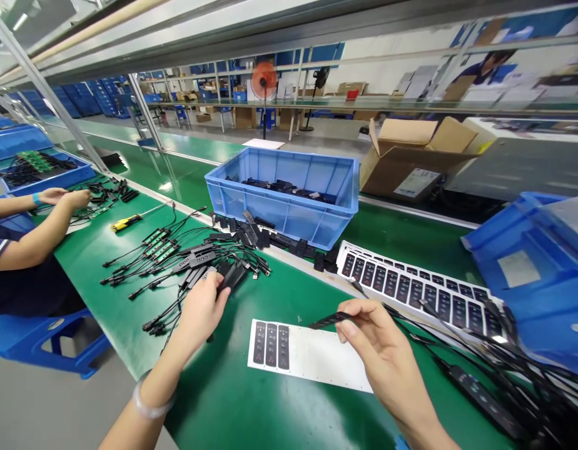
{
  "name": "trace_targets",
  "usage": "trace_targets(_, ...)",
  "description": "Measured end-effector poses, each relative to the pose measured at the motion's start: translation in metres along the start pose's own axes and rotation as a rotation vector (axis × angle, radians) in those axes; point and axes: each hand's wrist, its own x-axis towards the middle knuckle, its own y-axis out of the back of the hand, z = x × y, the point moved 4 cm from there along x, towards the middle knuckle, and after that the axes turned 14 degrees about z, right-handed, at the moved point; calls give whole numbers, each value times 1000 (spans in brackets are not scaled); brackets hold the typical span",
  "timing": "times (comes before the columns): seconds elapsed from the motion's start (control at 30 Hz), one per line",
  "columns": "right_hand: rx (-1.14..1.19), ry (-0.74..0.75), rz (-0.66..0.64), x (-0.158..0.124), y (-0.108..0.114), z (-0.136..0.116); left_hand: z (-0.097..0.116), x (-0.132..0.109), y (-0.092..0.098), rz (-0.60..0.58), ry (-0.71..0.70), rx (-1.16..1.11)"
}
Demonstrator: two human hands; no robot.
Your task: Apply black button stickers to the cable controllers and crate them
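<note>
My left hand [202,306] is closed on a black plastic controller case [233,277], over the right end of a group of cabled controllers. Between thumb and fingers of my right hand [378,344] is a thin black label [327,320], held above the white backing sheet [324,356]. Three dark printed labels [271,345] remain stuck at the left end of that sheet. To the left lie black controllers with cables [190,262] and green circuit boards [160,244]. A finished-looking controller with printed buttons [479,394] lies among cables at the right.
A blue bin [282,209] of black parts stands behind, with loose black cases [251,231] before it. Label sheets [411,287] lie right of it, near a tilted blue bin [528,269]. A yellow-handled screwdriver [126,223] lies left, near a co-worker's hands [66,197].
</note>
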Motion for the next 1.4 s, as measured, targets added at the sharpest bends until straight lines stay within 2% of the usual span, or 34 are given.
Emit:
trace_targets(0.07,17,-21,21,1,-1,3,-1,7,9,68,107,-199)
trace_targets(0.17,56,-56,24,4,-3,3,-1,15,14,133,398,-691)
trace_targets(0.2,66,-67,19,4,-3,3,2,16,12,124,483,-830)
trace_targets(0.27,82,-82,7,5,-4,4,11,15,7,62,562,-982)
trace_targets(0.3,91,-88,1,5,-4,5,17,12,5,27,557,-1014)
trace_targets(0.37,111,-102,-8,4,-4,7,30,2,3,15,462,-977)
trace_targets(0.47,139,-131,1,4,-3,12,48,-17,3,121,261,-760)
trace_targets(0.5,149,-144,5,4,-3,14,54,-24,1,124,224,-734)
trace_targets(0.53,163,-157,7,3,-3,15,61,-29,-3,80,220,-770)
trace_targets(0.57,176,-174,5,3,-3,16,67,-33,-9,-16,249,-863)
trace_targets(0.7,233,-251,-21,0,-9,20,95,-49,-33,-525,518,-1318)
trace_targets(0.77,247,-286,-37,-1,-12,22,104,-54,-39,-635,628,-1436)
trace_targets(0.93,216,-328,-51,-5,-21,26,112,-64,-46,-714,733,-1602)
trace_targets(1.13,143,-305,-66,-8,-24,27,112,-69,-47,-776,729,-1635)
trace_targets(1.4,71,-277,-85,-10,-26,27,116,-69,-44,-793,687,-1615)
